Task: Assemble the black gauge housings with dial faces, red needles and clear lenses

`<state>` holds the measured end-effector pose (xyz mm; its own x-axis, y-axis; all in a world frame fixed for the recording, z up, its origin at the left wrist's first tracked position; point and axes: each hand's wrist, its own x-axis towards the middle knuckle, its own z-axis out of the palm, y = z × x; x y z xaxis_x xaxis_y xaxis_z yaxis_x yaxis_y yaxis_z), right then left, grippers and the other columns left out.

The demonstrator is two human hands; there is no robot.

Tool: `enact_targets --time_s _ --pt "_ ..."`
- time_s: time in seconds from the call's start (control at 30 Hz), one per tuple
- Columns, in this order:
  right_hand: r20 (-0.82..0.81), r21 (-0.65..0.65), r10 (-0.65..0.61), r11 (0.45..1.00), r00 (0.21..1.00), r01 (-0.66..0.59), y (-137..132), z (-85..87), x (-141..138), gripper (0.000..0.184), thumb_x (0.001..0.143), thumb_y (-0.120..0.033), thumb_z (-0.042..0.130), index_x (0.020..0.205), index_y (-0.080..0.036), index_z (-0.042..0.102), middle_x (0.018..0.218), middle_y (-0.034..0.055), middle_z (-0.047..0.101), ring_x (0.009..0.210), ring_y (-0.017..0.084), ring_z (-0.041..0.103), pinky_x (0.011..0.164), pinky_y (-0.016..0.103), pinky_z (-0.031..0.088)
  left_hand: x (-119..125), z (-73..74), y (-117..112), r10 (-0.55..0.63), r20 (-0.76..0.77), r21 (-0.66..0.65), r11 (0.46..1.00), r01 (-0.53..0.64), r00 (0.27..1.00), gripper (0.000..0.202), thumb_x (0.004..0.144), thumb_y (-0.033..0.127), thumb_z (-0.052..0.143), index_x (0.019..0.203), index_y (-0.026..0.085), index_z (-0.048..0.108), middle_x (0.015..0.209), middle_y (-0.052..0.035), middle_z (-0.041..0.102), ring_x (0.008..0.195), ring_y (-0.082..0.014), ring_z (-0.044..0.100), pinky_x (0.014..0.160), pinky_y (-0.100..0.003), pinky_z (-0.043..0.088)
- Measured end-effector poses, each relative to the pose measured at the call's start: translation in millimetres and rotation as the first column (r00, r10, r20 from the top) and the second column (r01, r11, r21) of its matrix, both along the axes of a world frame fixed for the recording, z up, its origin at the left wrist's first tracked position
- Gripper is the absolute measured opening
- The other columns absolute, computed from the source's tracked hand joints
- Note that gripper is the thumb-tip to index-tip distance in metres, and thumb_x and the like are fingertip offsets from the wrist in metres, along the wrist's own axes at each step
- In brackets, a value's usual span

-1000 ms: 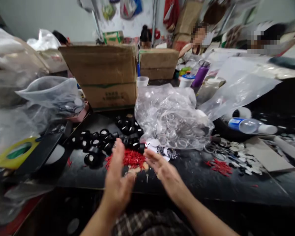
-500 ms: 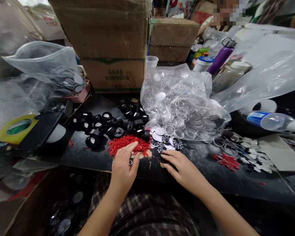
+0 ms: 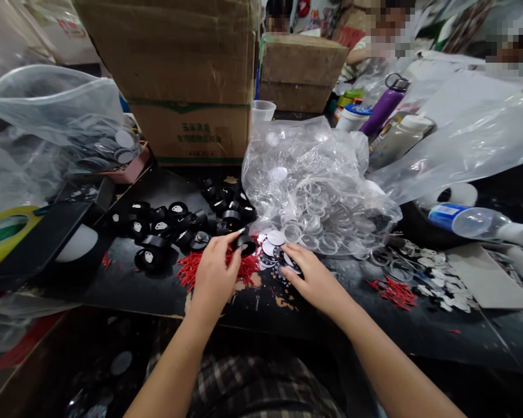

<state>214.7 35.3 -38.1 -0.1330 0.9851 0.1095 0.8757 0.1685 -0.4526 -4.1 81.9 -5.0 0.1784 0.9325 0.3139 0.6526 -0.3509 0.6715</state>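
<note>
While both bare hands are working low over a black counter [image 3: 146,292], a round black casing [image 3: 244,244] is sitting at the fingertips of the left hand [image 3: 215,270], just behind a heap of red slivers [image 3: 189,269]. That hand's thumb and forefinger are standing apart beside the casing; whether they are gripping it, I cannot tell. Just right of the casing, printed dials [image 3: 279,253] and white discs [image 3: 275,237] are lying in a loose, overlapping cluster. The right hand [image 3: 317,278] is bending over them, thumb and fingers parted; whether it is pinching one is unclear.

More black casings [image 3: 159,226] are crowding the left. Behind the dials, a clear plastic bag [image 3: 264,157] is spilling transparent rings [image 3: 329,244]. Farther right, a smaller red pile [image 3: 396,292] is lying beside flat white parts [image 3: 447,284]. Beyond, a large cardboard box [image 3: 169,69] and a purple bottle [image 3: 383,107] are standing.
</note>
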Motion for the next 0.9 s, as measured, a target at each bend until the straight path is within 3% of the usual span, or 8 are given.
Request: enact_targets --time_s 0.1,0.2,0.27,0.33,0.47,0.6,0.73,0.9 --pt "0.011 0.000 0.023 1.000 1.000 -0.023 18 4.0 -3 0.057 0.091 -0.043 0.047 0.140 -0.015 0.043 0.142 0.0156 0.047 0.133 0.027 0.040 0.109 0.047 0.033 -14 -2.4 -26 0.095 0.343 -0.225 0.974 -0.016 0.935 0.027 0.090 0.035 0.050 0.111 0.020 0.057 0.106 -0.0073 0.066 0.098 -0.0203 0.064 0.086 -0.034 0.052" --pt "0.042 0.011 0.021 1.000 0.999 -0.022 26 12.2 -9 0.053 0.091 -0.043 0.046 0.136 -0.015 0.048 0.140 0.0168 0.049 0.131 0.030 0.041 0.107 0.051 0.033 -21 -9.5 -51 0.340 0.696 -0.511 0.853 0.104 0.633 0.028 0.082 0.041 0.060 0.104 0.023 0.054 0.102 -0.0032 0.068 0.096 -0.0213 0.067 0.086 -0.037 0.053" --pt "0.065 0.027 0.007 1.000 0.998 -0.009 26 18.8 -16 0.045 0.093 -0.041 0.042 0.128 -0.016 0.055 0.131 0.0171 0.056 0.124 0.032 0.047 0.102 0.055 0.035 -22 -11.9 -62 0.455 0.757 -0.587 0.788 0.184 0.468 0.032 0.079 0.041 0.064 0.102 0.025 0.049 0.099 -0.0013 0.068 0.092 -0.0226 0.070 0.088 -0.042 0.053" --pt "0.077 0.038 0.033 0.999 0.996 -0.036 28 22.8 -26 0.037 0.095 -0.035 0.039 0.119 -0.018 0.062 0.119 0.0142 0.064 0.115 0.030 0.055 0.099 0.051 0.039 -20 -11.0 -67 0.509 0.773 -0.616 0.746 0.255 0.379 0.034 0.078 0.041 0.065 0.102 0.026 0.046 0.099 -0.0018 0.070 0.093 -0.0244 0.071 0.092 -0.046 0.050" --pt "0.087 0.048 0.124 0.991 0.988 -0.128 49 15.2 -46 0.038 0.092 -0.018 0.038 0.124 -0.012 0.059 0.125 0.0128 0.062 0.118 0.023 0.053 0.104 0.040 0.038 -9 -8.6 -70 0.538 0.775 -0.629 0.707 0.322 0.332 0.034 0.078 0.040 0.066 0.104 0.025 0.051 0.108 -0.0041 0.068 0.102 -0.0240 0.068 0.098 -0.045 0.047" --pt "0.106 0.064 0.079 0.994 0.991 -0.086 75 3.7 -51 0.045 0.091 -0.018 0.036 0.132 -0.006 0.050 0.127 0.0184 0.057 0.122 0.027 0.049 0.106 0.045 0.036 0 -15.9 -73 0.550 0.769 -0.639 0.678 0.365 0.326 0.037 0.077 0.038 0.069 0.110 0.024 0.059 0.119 -0.0066 0.064 0.119 -0.0253 0.056 0.100 -0.043 0.046" --pt "0.116 0.071 0.051 0.996 0.992 -0.060 86 4.9 -44 0.043 0.091 -0.015 0.032 0.129 -0.010 0.053 0.125 0.0166 0.059 0.122 0.026 0.049 0.106 0.044 0.037 1 -22.4 -73 0.544 0.794 -0.607 0.679 0.412 0.272 0.034 0.080 0.036 0.067 0.111 0.024 0.061 0.119 -0.0067 0.064 0.117 -0.0242 0.057 0.100 -0.043 0.046" --pt "0.139 0.046 0.089 0.994 0.986 -0.096 89 10.1 -44 0.041 0.090 -0.014 0.034 0.122 -0.011 0.060 0.118 0.0140 0.064 0.116 0.024 0.053 0.103 0.040 0.040 0 -22.1 -69 0.535 0.803 -0.594 0.684 0.424 0.263 0.034 0.080 0.037 0.067 0.111 0.026 0.060 0.119 -0.0056 0.064 0.114 -0.0229 0.060 0.100 -0.042 0.046"
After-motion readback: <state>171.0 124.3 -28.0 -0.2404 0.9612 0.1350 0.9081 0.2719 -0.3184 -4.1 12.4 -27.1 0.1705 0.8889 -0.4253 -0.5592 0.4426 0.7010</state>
